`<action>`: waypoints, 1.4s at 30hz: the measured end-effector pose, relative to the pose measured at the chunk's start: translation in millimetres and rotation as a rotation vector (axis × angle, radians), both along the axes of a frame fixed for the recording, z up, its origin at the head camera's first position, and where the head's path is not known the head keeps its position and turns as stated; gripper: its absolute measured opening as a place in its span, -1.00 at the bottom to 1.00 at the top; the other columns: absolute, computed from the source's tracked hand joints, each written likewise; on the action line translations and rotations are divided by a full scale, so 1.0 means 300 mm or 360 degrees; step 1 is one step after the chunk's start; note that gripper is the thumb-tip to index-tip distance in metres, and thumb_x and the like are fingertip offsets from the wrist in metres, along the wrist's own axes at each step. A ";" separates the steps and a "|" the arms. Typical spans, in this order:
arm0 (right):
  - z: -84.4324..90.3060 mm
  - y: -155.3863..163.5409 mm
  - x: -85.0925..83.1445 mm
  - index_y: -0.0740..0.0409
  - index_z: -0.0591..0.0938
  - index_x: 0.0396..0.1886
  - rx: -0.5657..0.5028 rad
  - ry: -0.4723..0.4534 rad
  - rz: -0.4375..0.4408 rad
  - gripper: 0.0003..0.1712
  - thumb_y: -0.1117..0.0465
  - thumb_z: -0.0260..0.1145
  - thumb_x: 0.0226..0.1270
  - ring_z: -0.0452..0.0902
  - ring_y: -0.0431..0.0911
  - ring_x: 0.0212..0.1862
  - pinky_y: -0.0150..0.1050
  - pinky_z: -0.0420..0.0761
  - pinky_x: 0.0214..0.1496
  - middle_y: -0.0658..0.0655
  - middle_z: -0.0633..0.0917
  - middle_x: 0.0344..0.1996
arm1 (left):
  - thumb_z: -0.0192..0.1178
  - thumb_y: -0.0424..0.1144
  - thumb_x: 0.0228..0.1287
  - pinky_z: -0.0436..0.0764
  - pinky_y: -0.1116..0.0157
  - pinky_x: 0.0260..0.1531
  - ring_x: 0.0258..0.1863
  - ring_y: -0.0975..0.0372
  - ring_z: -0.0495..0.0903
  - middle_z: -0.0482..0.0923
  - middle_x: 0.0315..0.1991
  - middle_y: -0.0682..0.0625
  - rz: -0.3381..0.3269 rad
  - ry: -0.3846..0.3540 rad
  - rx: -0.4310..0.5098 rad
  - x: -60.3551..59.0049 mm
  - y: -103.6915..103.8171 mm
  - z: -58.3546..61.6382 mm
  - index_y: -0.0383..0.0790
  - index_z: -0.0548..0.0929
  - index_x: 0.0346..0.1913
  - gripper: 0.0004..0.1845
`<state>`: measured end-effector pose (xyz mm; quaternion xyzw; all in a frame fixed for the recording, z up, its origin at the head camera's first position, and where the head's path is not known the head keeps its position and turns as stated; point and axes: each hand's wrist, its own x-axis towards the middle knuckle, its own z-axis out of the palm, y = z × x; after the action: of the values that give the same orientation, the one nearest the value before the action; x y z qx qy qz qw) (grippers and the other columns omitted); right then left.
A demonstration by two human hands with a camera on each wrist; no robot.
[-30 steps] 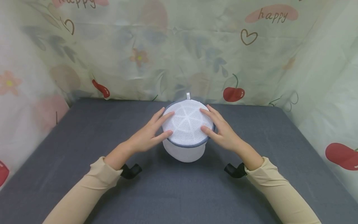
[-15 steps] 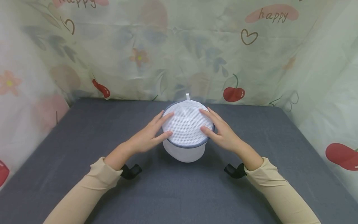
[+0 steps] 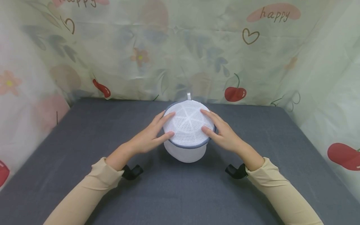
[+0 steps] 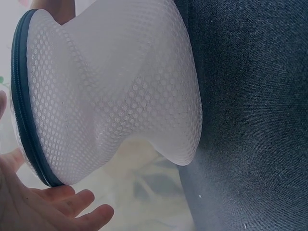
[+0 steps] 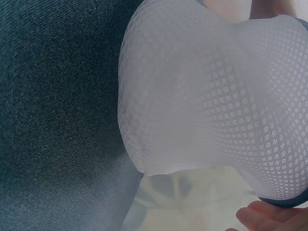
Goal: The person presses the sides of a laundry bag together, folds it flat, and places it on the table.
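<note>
A round white mesh laundry bag point(image 3: 187, 125) with a dark grey zip rim stands on the grey table point(image 3: 84, 131). My left hand point(image 3: 153, 132) rests on its left side, fingers straight on the mesh top and thumb at the rim. On the right side lies my right hand point(image 3: 219, 131), held the same way. In the left wrist view the mesh bag point(image 4: 120, 91) bulges sideways, with fingertips point(image 4: 72, 204) at its rim. The right wrist view shows the bag point(image 5: 211, 96) pinched in at its waist.
A pale curtain point(image 3: 180, 47) printed with cherries, flowers and the word "happy" walls the table at the back and both sides. A small loop tab point(image 3: 189, 96) sticks up at the bag's far edge. Black wrist camera mounts point(image 3: 132, 172) hang under both sleeves.
</note>
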<state>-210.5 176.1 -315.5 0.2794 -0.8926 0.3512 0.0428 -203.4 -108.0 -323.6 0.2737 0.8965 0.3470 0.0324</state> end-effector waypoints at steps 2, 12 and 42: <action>0.000 -0.001 0.000 -0.05 0.14 0.44 -0.0005 0.0005 0.0011 -0.29 0.14 0.15 0.34 0.07 0.09 0.44 0.18 0.13 0.39 0.17 0.18 0.42 | -0.02 0.09 0.36 0.12 -0.16 0.33 0.48 -0.03 -0.10 -0.30 0.51 -0.10 0.0002 0.0001 0.0002 0.000 0.001 0.001 0.25 -0.06 0.46 -0.31; -0.010 0.000 -0.006 -0.04 0.13 0.45 0.0003 0.0006 0.0036 -0.28 0.13 0.16 0.34 0.16 0.07 0.38 0.15 0.20 0.37 0.19 0.26 0.37 | -0.02 0.07 0.36 0.13 -0.17 0.32 0.48 -0.03 -0.10 -0.29 0.51 -0.12 0.0010 -0.0009 -0.0005 -0.001 0.002 0.001 0.21 -0.06 0.46 -0.30; -0.026 -0.001 -0.003 -0.07 0.10 0.46 0.0046 -0.0053 0.0048 -0.27 0.10 0.15 0.35 0.16 0.08 0.39 0.16 0.20 0.36 0.21 0.25 0.37 | -0.01 0.07 0.36 0.12 -0.17 0.32 0.47 -0.04 -0.11 -0.30 0.50 -0.13 0.0004 -0.0016 -0.0009 -0.002 -0.003 -0.014 0.18 -0.06 0.47 -0.29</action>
<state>-211.3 175.8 -323.3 0.2873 -0.8939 0.3435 0.0185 -204.1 -108.8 -327.9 0.2707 0.8977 0.3458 0.0372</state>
